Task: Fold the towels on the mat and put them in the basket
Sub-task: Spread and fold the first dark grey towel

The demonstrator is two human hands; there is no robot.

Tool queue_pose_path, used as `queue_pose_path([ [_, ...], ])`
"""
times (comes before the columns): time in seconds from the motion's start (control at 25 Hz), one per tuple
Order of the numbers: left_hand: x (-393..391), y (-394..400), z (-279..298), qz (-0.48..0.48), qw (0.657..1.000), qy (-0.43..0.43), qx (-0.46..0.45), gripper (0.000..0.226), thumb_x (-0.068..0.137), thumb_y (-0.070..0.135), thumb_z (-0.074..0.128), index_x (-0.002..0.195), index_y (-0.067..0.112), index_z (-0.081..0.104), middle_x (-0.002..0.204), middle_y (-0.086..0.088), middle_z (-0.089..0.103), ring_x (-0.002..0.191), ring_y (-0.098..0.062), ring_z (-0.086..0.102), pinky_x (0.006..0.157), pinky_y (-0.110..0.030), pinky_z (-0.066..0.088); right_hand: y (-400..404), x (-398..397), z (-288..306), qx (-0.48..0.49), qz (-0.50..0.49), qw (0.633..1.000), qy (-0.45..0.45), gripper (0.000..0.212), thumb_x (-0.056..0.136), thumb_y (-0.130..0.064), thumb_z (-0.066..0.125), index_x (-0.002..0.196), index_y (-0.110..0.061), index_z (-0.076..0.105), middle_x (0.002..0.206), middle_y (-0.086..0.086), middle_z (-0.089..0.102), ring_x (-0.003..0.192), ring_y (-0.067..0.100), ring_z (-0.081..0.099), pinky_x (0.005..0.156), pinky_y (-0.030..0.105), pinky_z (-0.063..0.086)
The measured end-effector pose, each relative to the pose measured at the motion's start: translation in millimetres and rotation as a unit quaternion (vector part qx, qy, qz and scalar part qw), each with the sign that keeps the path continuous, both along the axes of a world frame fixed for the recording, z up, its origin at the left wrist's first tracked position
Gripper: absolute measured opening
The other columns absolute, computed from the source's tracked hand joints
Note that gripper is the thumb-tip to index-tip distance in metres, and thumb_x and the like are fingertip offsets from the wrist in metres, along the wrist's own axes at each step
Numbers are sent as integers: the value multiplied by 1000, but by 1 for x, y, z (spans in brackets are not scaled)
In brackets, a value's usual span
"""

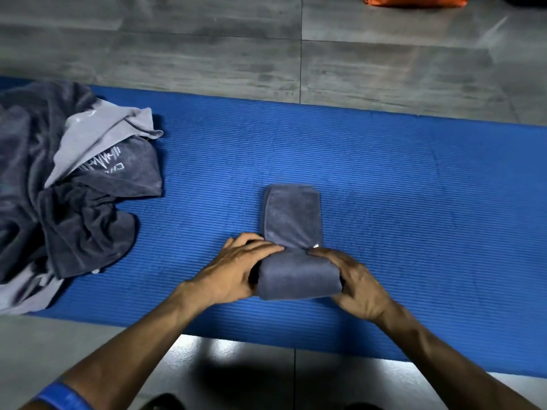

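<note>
A narrow dark grey towel (293, 214) lies on the blue mat (414, 202), its near end rolled into a thick bundle. My left hand (236, 270) grips the left end of that roll, fingers curled over its top. My right hand (355, 279) grips the right end the same way. The flat, unrolled part stretches away from me beyond the roll. A heap of unfolded dark and light grey towels (68, 179) lies on the mat's left end. No basket is in view.
Grey floor tiles (207, 39) surround the mat. An orange object (414, 0) sits at the top edge, far right. A blue wristband (62, 396) is on my left forearm. A dark shape (162, 402) shows at the bottom edge.
</note>
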State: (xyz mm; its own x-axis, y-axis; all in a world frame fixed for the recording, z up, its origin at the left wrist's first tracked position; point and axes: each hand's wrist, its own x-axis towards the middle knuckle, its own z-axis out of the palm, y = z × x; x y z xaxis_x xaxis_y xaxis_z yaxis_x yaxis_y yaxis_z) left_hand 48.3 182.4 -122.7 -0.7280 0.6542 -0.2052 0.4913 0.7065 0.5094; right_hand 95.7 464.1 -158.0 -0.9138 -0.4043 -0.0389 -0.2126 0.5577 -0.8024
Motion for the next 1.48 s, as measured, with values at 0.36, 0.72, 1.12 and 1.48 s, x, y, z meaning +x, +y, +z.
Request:
queue_pose_path([
  [0.36, 25, 10, 15, 220, 935, -240, 137, 47, 90, 50, 60, 133, 36, 49, 124, 18, 56, 114, 6, 51, 102, -22, 41, -15, 4, 40, -125, -114, 956, -241, 50, 84, -61, 61, 128, -40, 52, 121, -27, 62, 115, -6, 57, 96, 21, 45],
  [0.72, 1, 23, -11, 327, 896, -269, 132, 54, 98, 56, 38, 132, 19, 57, 133, 3, 60, 127, -11, 52, 112, -32, 35, -44, -47, 20, 51, -250, 945, -202, 59, 83, -74, 49, 105, -22, 66, 104, -1, 72, 100, 22, 65, 87, 37, 50],
  [1.12, -13, 36, -3, 376, 879, -278, 90, 60, 96, 64, 30, 119, 21, 65, 120, 1, 67, 114, -18, 60, 101, -29, 42, -43, -69, 27, 76, -203, 974, -71, 59, 86, -58, 60, 133, -25, 46, 132, -2, 54, 119, 16, 53, 100, 37, 45],
  [1.48, 5, 7, 12, 344, 930, 28, 124, 34, 97, 43, 43, 120, 21, 54, 124, 3, 51, 117, -17, 48, 102, -31, 36, -61, -40, 36, 127, -128, 981, -69, 46, 88, -61, 54, 112, -22, 49, 97, 0, 68, 93, 24, 64, 81, 35, 46],
])
